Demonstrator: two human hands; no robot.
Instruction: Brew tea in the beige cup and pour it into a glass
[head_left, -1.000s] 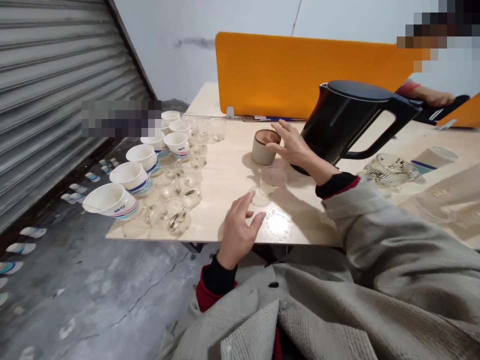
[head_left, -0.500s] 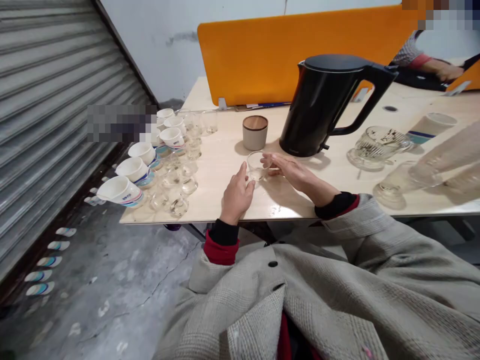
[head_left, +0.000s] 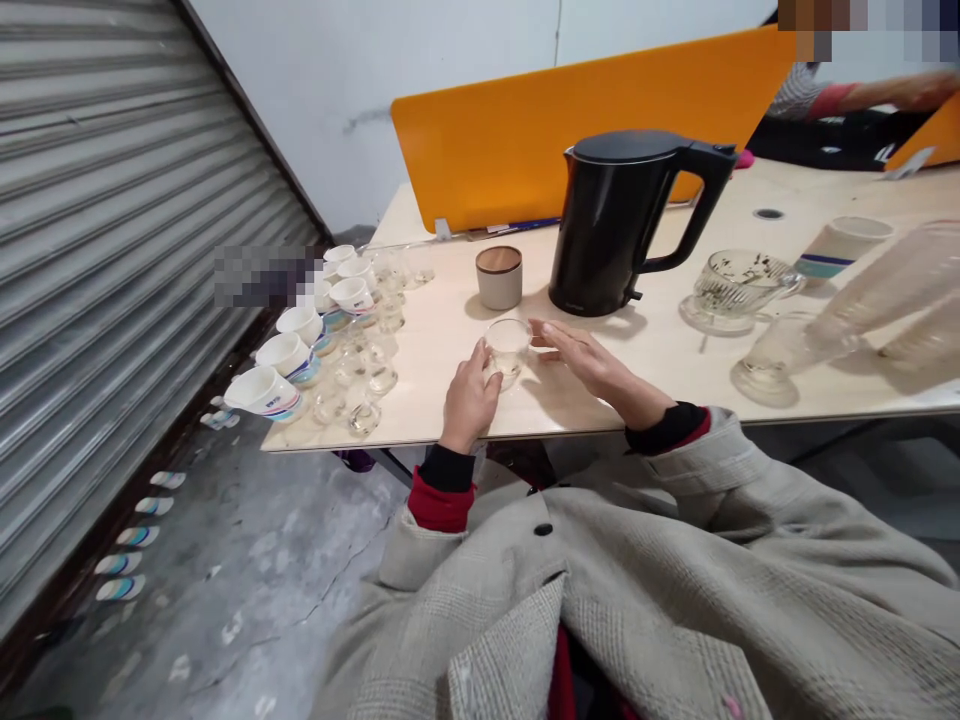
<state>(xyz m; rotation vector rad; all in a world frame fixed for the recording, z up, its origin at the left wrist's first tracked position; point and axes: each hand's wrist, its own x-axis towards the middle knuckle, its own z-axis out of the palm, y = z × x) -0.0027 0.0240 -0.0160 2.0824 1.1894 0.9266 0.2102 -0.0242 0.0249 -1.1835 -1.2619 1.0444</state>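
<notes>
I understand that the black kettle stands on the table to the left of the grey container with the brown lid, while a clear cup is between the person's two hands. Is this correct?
Not quite: in the head view, the black kettle stands to the right of the grey container. The clear cup is indeed between the left hand and right hand.

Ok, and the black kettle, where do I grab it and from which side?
Probably by its looped handle, coming from the right with your right hand. The black kettle stands upright, handle out to the right, with open space inside the loop for fingers.
</notes>
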